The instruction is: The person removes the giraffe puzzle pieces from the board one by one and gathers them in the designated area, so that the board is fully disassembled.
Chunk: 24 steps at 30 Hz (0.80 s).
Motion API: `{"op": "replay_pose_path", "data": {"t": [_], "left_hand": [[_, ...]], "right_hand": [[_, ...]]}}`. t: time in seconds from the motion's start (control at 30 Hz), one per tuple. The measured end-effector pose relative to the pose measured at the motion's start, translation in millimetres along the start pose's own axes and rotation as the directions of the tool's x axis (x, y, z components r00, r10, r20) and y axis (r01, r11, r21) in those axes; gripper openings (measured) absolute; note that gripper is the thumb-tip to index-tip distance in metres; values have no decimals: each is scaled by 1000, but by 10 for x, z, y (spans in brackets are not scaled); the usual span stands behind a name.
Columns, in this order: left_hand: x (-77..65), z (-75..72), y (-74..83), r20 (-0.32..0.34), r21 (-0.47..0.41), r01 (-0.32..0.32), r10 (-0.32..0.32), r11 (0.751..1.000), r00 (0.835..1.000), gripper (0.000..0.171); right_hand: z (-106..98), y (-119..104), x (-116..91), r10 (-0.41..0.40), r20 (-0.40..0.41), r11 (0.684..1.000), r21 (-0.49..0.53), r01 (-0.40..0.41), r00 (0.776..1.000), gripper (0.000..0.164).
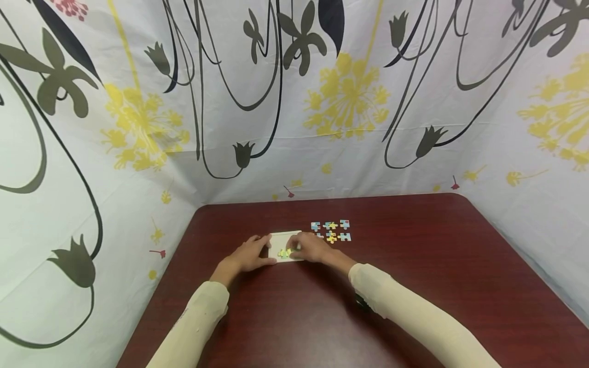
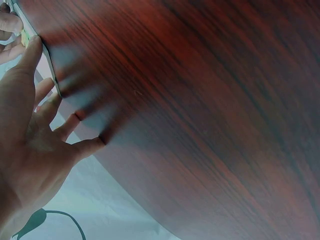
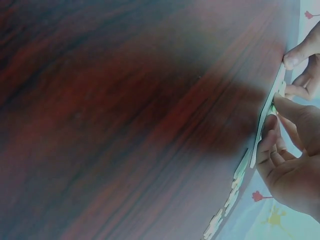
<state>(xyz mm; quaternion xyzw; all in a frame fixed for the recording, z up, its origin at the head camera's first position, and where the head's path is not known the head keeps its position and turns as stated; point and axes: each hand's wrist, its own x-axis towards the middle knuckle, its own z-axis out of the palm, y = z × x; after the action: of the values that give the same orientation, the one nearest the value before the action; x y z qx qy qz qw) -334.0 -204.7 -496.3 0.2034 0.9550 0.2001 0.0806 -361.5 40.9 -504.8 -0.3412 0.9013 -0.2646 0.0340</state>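
A small white puzzle tray [image 1: 278, 239] lies on the table, with several yellow-green joined puzzle pieces [image 1: 284, 253] along its near side. My left hand [image 1: 249, 255] rests at the tray's left end, thumb on the near corner and fingers spread toward the far corner. In the left wrist view, its outer fingertips touch the table. My right hand [image 1: 312, 247] covers the tray's right part. Its thumb and fingers pinch a greenish puzzle piece [image 3: 273, 108], mostly hidden by the fingertips, at the tray surface.
Loose puzzle pieces [image 1: 344, 236] lie in two rows just right of the tray, partly behind the right hand. The dark red wooden table [image 1: 414, 266] meets a floral-patterned cloth wall [image 1: 285, 112] at its back and sides.
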Motion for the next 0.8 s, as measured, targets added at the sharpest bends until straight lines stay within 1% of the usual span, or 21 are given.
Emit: {"op": "replay_pose_path", "data": {"t": [0.2,0.33,0.43,0.53,0.67,0.73,0.8], "left_hand": [[-2,-3,8,6,-9,-2,2,1000,1000,65],[5,3,-7,6,7,-1,1,1000,1000,72],[13,13,-15,4,12,5,-5,1000,1000,70],[16,20,-12,8,16,8,-8,1000,1000,63],[10,20,0,4,11,1,-1,1000,1000,56],[-1,15,12,0,3,1,-1,1000,1000,56],[-14,9,19,-1,-1,7,-7,1000,1000,61]], "right_hand": [[27,-3,-22,-13,-26,1000,-6,13,1000,21],[21,-25,-50,-43,-41,999,15,44,998,18],[8,-38,-67,-65,-54,997,25,66,996,16],[-6,-42,-83,-74,-63,997,31,76,995,14],[-46,-34,-108,-66,-73,996,63,71,995,13],[-77,-23,-125,-59,-77,995,73,64,995,14],[-115,-5,-150,-58,-80,995,79,64,995,15]]}}
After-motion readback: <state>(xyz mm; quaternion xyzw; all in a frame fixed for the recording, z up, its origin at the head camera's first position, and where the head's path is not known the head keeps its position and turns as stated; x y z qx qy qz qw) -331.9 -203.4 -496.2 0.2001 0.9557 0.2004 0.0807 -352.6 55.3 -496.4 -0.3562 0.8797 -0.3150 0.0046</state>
